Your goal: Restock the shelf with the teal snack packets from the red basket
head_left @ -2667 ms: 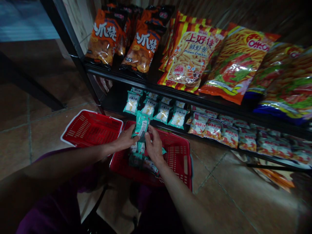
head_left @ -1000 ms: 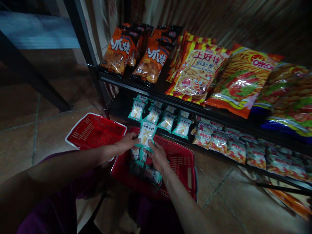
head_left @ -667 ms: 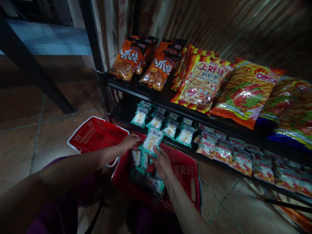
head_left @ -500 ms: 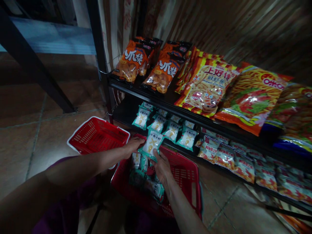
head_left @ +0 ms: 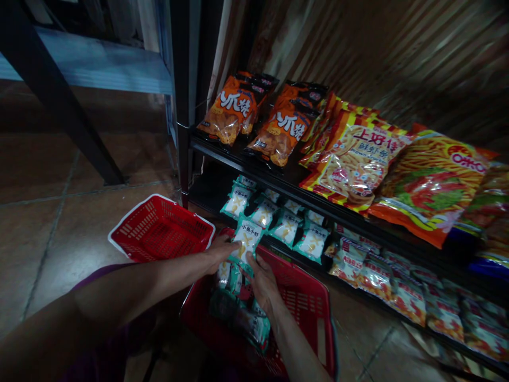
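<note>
Two bare hands work close together.
The left forearm slants in from 8 o'clock, the right forearm from 5; the left hand sits at the right hand's 10 o'clock.

Held pillow-shaped teal film packet: white panel, black characters, yellow motifs. Rectangular red plastic basket below it: wall patterned with slots. Glossy orange-and-black plastic snack bag: white characters. Large plastic prawn-cracker bag: red-and-yellow stripes.

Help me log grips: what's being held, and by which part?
A green packet: left hand at its left edge, right hand at its lower right.
</note>
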`<state>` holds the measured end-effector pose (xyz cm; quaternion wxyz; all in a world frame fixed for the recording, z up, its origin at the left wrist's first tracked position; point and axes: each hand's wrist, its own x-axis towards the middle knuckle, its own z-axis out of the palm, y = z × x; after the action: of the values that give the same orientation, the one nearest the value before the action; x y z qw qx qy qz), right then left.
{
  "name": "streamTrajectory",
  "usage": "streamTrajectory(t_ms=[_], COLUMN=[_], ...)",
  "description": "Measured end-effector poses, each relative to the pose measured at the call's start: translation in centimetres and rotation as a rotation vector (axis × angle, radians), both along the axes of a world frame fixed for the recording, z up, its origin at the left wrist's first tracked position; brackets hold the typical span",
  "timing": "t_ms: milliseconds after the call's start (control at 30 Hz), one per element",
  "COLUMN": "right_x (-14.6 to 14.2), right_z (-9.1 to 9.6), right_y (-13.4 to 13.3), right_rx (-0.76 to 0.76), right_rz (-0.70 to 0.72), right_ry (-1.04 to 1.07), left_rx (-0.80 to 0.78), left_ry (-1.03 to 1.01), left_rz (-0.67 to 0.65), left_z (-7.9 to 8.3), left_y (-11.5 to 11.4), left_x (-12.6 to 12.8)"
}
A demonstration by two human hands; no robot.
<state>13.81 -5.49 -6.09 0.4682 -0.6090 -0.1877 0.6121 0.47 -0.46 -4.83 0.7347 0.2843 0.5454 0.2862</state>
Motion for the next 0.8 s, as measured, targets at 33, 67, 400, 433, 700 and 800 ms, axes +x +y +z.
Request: streamTrajectory(t_ms=[33,67,400,433,700,800], right_x=[-0.2,-0.4,-1.4,-1.6,-2.2,-2.0], right_z=[0.1,0.2,0.2,0.2,0.5,0.1], right_y=[0.1,0.2,1.7,1.9,3.5,3.7], right_rx=[0.011,0.021,0.059,0.063,0.114,0.098], right_rz=[0.007,0.012,0.09,0.083,0.042,0.05], right_ry=[0.002,0.005,-0.051,-0.055,-0.192,-0.226], left_rx=[-0.007,-0.01,0.064,0.072,0.15,0.153], left_ry=[0.004,0.011,0.136,0.147,0.297,0.351], left_rz=[0.022,0.041,0.024,0.026,0.042,0.045], left_z=[-0.1,-0.2,0.2,0.2,-0.1,-0.6], left_y=[0.1,0.3,1.6,1.7,2.7,3.0], left_x=[-0.1,-0.1,-0.8,-0.9,-0.6,-0.2])
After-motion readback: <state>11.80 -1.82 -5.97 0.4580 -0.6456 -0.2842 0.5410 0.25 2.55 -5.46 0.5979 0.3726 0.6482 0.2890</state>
